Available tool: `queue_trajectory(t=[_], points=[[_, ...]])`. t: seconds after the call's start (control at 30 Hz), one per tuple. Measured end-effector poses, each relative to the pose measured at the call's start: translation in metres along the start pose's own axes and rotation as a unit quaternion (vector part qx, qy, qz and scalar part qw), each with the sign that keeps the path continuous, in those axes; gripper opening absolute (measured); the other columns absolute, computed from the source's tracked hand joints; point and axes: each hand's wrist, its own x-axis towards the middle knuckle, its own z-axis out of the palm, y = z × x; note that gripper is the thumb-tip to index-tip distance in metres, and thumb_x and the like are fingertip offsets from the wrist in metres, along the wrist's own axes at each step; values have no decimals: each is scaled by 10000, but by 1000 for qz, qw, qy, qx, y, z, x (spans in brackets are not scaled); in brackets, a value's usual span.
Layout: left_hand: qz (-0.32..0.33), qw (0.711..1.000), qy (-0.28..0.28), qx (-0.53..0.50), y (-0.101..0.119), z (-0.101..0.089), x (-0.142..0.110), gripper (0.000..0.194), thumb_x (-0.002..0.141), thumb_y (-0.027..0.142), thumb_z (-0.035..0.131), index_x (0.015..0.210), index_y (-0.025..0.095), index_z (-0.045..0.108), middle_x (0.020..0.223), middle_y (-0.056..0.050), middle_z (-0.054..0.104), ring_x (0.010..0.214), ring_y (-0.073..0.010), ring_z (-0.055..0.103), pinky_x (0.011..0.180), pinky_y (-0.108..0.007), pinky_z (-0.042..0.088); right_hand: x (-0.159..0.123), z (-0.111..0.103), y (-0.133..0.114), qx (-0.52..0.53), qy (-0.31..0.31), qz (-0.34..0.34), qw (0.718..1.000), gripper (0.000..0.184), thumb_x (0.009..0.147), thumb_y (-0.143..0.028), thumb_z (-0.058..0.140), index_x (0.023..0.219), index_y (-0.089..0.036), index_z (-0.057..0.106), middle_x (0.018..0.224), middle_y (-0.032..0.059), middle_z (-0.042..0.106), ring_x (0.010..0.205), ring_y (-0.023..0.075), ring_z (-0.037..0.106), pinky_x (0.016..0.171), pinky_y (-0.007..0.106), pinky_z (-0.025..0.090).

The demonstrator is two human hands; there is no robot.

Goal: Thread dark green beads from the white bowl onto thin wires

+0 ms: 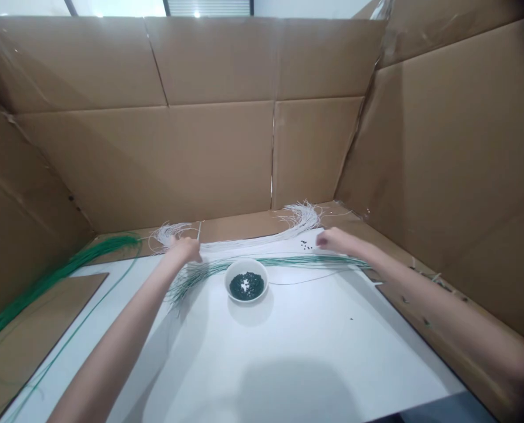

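Note:
My left hand (183,249) reaches to the back of the white tabletop with its fingers curled together. It is beside the frayed end of a bundle of white strands (167,234); whether a strand is between the fingers is too small to see. My right hand (329,240), slightly blurred, is closed at the back right, just beside a few scattered dark beads (306,245). What it holds, if anything, is hidden. Between and in front of both hands stands a white bowl (229,285) containing many dark green beads (254,286). Thin green strands (200,273) run behind the bowl.
A thick bundle of green strands (68,270) lies along the left side over cardboard. Tall cardboard walls (218,158) enclose the back and sides. Another frayed white strand end (306,217) sits at the back right. One dark speck (351,319) lies on the white surface (310,341).

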Motion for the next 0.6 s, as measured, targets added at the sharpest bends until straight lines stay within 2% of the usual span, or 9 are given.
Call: queue_trajectory(t=[0.07, 0.13, 0.23, 0.3, 0.4, 0.6], points=[[0, 1000, 10, 28, 27, -3, 2, 211, 507, 291, 695, 680, 170, 687, 867, -186, 664, 1031, -419, 479, 896, -605, 197, 27, 20, -29, -30, -21, -28, 999, 173, 705, -133, 531, 795, -164, 675, 834, 93, 683, 774, 172, 609, 675, 221, 420], [32, 999, 6, 33, 54, -5, 3, 290, 585, 327, 650, 815, 156, 686, 990, -210, 636, 1080, -413, 452, 916, -590, 194, 47, 37, -49, -59, -27, -44, 997, 254, 736, -104, 484, 924, -138, 652, 981, 137, 651, 871, 193, 597, 724, 233, 411], [101, 995, -25, 8, 84, -5, 7, 364, 668, 358, 576, 975, 175, 651, 1088, -177, 611, 1032, -329, 528, 877, -433, 353, 63, 53, -61, -89, -32, -58, 994, 245, 772, -89, 440, 889, -89, 655, 951, 187, 643, 919, 236, 585, 761, 274, 401], [145, 988, -55, -20, 96, -2, 13, 353, 692, 369, 553, 993, 210, 645, 1060, -116, 639, 960, -259, 583, 798, -314, 418, 68, 56, -61, -100, -31, -59, 993, 236, 774, -76, 436, 834, -79, 664, 914, 198, 648, 923, 252, 585, 771, 295, 398], [196, 976, -72, -60, 105, 7, 29, 329, 702, 360, 548, 975, 209, 651, 1021, -80, 661, 906, -215, 609, 752, -255, 433, 72, 46, -57, -101, -21, -49, 993, 219, 787, -119, 456, 789, -95, 673, 865, 190, 658, 875, 255, 602, 737, 301, 407], [251, 954, -18, -164, 117, 16, 64, 444, 676, 382, 593, 1072, 181, 588, 1089, -74, 629, 959, -206, 581, 785, -243, 419, 83, -4, -61, -58, 67, -27, 996, 268, 866, -275, 395, 932, -171, 633, 953, 108, 653, 893, 200, 587, 739, 258, 391]])
